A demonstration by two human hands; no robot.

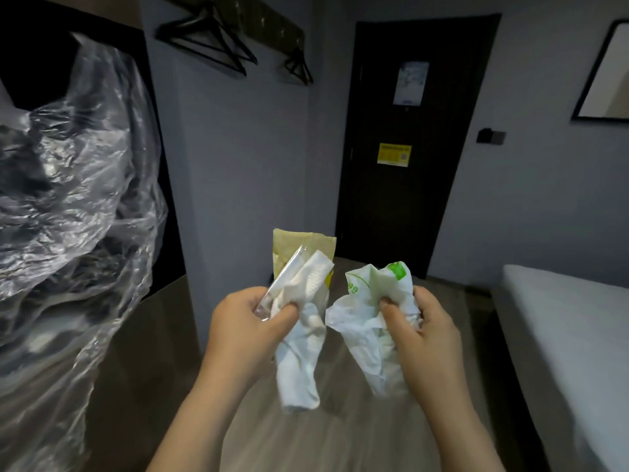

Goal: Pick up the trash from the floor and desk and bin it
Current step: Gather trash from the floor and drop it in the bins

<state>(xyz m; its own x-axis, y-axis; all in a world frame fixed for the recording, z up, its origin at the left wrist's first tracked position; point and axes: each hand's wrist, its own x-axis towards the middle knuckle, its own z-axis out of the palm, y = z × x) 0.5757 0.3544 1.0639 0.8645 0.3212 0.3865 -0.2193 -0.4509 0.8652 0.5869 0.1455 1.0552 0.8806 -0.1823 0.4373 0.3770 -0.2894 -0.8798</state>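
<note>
Left hand (238,323) grips tissues (301,366); right hand (427,330), bag (360,338).

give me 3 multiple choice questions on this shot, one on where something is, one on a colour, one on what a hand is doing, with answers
1. Where does the yellow sticker on the dark door sit relative to the white notice?
A above it; B below it; C level with it, to its right.

2. What colour is the print on the crumpled white bag in the right hand?
A red; B green; C blue.

3. What is the left hand doing?
A hanging empty; B held flat and open; C gripping a bundle of wrappers and tissue.

Answers:
1 B, the notice is higher on the door than the sticker.
2 B, green marks show on the bag's upper folds.
3 C, its fingers and thumb curl round the bundle.
</note>
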